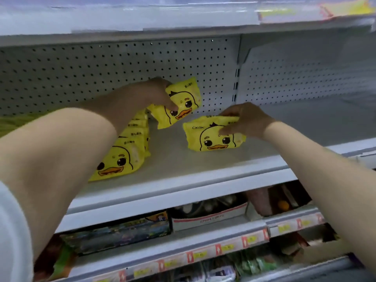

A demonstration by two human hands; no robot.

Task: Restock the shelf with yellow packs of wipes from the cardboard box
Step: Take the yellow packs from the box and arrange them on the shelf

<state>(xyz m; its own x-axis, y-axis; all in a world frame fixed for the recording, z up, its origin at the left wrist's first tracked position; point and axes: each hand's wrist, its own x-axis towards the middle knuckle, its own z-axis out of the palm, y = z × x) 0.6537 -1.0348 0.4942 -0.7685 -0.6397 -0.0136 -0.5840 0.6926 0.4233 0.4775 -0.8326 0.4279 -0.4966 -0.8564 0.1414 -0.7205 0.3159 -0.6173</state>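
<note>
Yellow tilted pack [184,102] is gripped by left hand [156,94]; right hand [247,119] pinches upright pack [205,138] standing on shelf [183,180]; left forearm [67,147] partly hides leaning row of packs [126,153].

Dim, cool, even indoor light. Sharpest at the left-held pack [183,100] and right-held pack [211,139], soft shadow just beneath the latter. Smeared blur above the grips; bowed, muddy shelving [203,249] below and outward.

view: head, single, wide-angle | stands: in front of the shelf [183,176], just above its deck | faces: forward and down | range: close | bottom edge: lower shelves [203,247]
</note>
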